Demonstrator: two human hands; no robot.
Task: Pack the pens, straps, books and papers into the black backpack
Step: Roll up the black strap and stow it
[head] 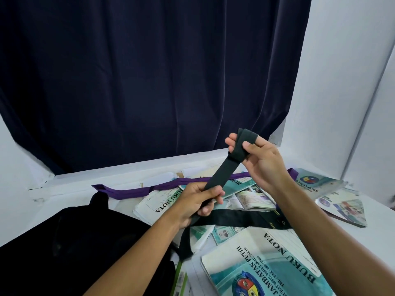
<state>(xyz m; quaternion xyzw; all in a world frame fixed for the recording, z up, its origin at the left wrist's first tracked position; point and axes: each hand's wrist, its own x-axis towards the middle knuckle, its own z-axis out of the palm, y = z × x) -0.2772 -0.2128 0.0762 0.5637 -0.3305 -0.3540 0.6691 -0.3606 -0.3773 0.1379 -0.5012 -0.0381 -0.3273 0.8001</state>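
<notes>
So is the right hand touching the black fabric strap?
Touching: the head view shows the black fabric strap wound round the right hand's fingers.

A dark navy curtain (149, 82) hangs in folds across the far side, filling most of the view. White walls (346, 82) flank it on the right and lower left. A white table (70, 189) spreads beneath, its far edge meeting the curtain's hem.
</notes>
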